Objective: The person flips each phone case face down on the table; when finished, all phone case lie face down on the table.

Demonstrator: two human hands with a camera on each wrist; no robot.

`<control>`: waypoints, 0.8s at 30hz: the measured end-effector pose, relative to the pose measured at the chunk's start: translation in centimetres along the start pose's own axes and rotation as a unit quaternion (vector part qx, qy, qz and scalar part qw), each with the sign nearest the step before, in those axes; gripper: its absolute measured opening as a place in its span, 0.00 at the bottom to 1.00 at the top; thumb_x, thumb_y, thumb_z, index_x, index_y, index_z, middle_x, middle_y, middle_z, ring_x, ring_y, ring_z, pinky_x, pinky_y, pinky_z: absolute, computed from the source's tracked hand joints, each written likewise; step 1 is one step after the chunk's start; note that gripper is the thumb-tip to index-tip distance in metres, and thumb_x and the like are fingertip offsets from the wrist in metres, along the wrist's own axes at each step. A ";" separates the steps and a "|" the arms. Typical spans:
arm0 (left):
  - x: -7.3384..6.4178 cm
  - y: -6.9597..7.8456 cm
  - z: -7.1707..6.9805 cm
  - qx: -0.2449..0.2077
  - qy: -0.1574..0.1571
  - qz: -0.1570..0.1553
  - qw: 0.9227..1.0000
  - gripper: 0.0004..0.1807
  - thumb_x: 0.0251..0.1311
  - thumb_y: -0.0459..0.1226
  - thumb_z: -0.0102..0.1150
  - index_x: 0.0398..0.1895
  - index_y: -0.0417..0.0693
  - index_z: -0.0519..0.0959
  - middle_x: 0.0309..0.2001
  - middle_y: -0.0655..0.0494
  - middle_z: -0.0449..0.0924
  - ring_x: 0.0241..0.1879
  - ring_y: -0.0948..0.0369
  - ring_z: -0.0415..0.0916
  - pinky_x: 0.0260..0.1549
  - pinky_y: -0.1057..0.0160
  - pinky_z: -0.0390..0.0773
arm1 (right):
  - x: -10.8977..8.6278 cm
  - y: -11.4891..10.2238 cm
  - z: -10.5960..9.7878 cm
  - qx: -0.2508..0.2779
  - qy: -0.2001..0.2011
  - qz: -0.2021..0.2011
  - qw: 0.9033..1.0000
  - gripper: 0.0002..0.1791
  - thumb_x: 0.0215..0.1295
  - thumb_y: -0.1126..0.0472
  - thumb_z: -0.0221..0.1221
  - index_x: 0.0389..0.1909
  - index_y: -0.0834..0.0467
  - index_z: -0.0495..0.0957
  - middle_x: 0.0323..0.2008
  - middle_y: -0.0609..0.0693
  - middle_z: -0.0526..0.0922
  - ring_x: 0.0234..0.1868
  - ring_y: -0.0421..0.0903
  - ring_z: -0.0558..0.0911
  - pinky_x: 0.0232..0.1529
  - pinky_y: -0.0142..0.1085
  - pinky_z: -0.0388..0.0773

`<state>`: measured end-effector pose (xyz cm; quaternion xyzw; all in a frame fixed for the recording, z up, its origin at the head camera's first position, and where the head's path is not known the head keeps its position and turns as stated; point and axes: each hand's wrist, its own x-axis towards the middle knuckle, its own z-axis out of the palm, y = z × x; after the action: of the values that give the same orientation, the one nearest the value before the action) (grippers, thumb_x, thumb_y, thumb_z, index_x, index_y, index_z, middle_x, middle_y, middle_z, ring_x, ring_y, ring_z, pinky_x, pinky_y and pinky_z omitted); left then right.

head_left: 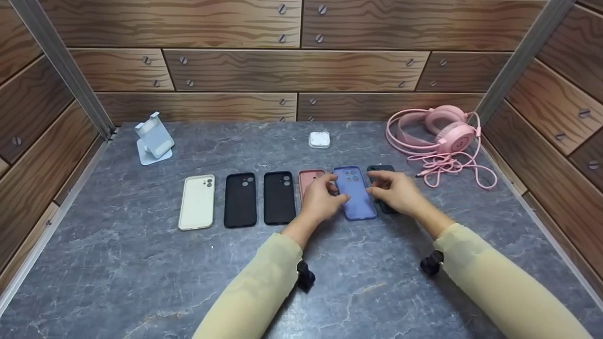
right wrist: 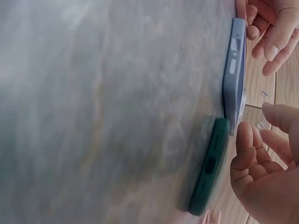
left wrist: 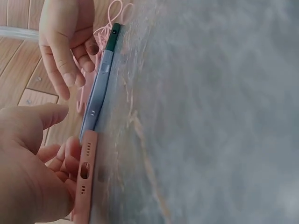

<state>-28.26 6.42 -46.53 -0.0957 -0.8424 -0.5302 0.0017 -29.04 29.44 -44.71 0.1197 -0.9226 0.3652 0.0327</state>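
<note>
A row of phone cases lies on the table. My left hand hovers over the pink phone case and hides much of it, its thumb reaching over the left edge of the blue phone case. My right hand is over the dark green phone case, its fingertips close by the blue case's right edge. Both hands have loosely bent fingers with nothing held between them. Left of the pink case lie two black phone cases and a white phone case.
Pink headphones with a coiled cable lie at the back right of the grey table. A small white case sits at the back middle. At the back left stands a light blue phone stand. Wood-patterned walls enclose the table.
</note>
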 end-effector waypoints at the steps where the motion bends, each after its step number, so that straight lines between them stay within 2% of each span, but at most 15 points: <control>1: 0.0 -0.1 0.0 -0.001 -0.002 -0.004 1.000 0.31 0.61 0.36 0.78 0.67 0.40 0.80 0.43 0.51 0.85 0.42 0.59 0.80 0.43 0.63 0.81 | 0.1 0.0 0.2 -0.002 -0.004 0.004 1.000 0.26 0.67 0.63 0.71 0.65 0.66 0.81 0.38 0.54 0.88 0.37 0.43 0.83 0.40 0.31 0.78; 5: 0.1 -0.4 0.0 0.012 -0.012 -0.012 1.000 0.32 0.61 0.37 0.78 0.67 0.39 0.79 0.42 0.53 0.83 0.38 0.62 0.76 0.40 0.63 0.80 | 0.3 0.2 0.5 -0.010 -0.016 0.016 1.000 0.27 0.67 0.62 0.71 0.66 0.65 0.81 0.39 0.54 0.88 0.38 0.44 0.83 0.40 0.32 0.79; 9: 0.3 -0.5 0.2 0.034 -0.015 -0.010 0.999 0.32 0.60 0.38 0.79 0.66 0.39 0.80 0.41 0.54 0.82 0.37 0.63 0.75 0.41 0.63 0.78 | 0.4 0.4 0.7 -0.016 -0.030 0.019 0.999 0.28 0.67 0.62 0.72 0.66 0.66 0.80 0.39 0.54 0.88 0.38 0.45 0.83 0.41 0.33 0.78; 24: 0.4 -0.7 0.5 0.071 -0.030 -0.015 0.997 0.33 0.60 0.41 0.79 0.68 0.44 0.80 0.42 0.58 0.79 0.42 0.60 0.74 0.48 0.58 0.78 | 0.6 0.7 0.6 -0.013 -0.065 0.031 0.997 0.30 0.67 0.64 0.71 0.69 0.66 0.78 0.40 0.55 0.85 0.39 0.47 0.80 0.41 0.34 0.75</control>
<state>-28.69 6.58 -47.35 -0.0981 -0.8791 -0.4658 -0.0246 -29.77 29.43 -45.54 0.1145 -0.9308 0.3451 -0.0374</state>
